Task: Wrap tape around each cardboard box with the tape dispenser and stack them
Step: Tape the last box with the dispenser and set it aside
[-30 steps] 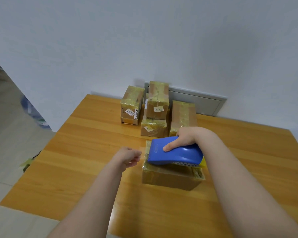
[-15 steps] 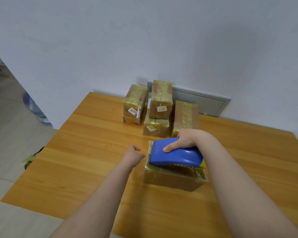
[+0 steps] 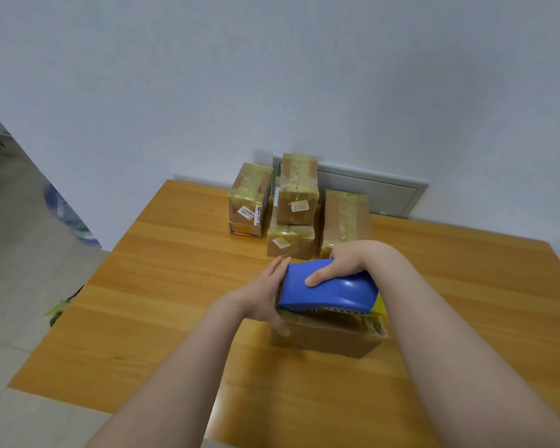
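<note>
Behind, taped boxes [image 3: 296, 205]; right hand [image 3: 343, 265] tight around dispenser [image 3: 337, 292], left hand [image 3: 265, 295] flat against box [image 3: 330, 341].

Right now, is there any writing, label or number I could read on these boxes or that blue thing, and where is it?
Nothing reads clearly.
Label on the left box: printed digits, too small to read.
Sticker on the top box: handwriting, too blurred.
Tag on the box below: handwriting, too blurred.
The dispenser: a faint mark, unreadable.
</note>
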